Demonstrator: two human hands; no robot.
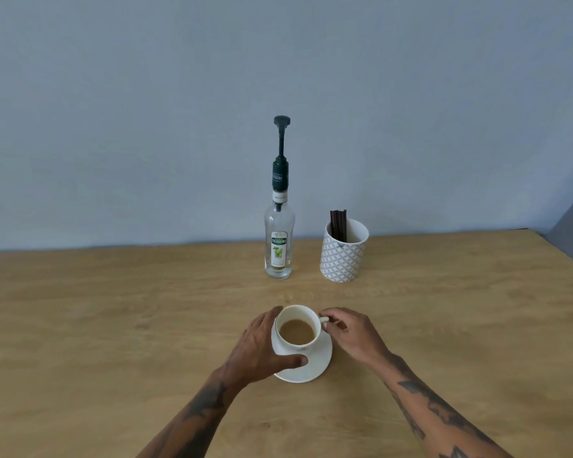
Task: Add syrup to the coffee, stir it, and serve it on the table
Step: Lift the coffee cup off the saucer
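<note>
A white cup (pixel 297 328) of light brown coffee stands on a white saucer (pixel 318 361) near the middle of the wooden table (pixel 113 325). My left hand (pixel 262 345) grips the saucer's left rim, thumb lying on top of it. My right hand (pixel 348 335) pinches the cup's handle on the right. Behind the cup, a clear glass syrup bottle (pixel 279 239) with a dark green pump stands upright. To its right is a patterned white holder (pixel 343 251) with several dark stir sticks (pixel 338 224).
A plain grey-blue wall runs along the table's far edge. The table's right corner shows at the far right, with a darker wall beyond it.
</note>
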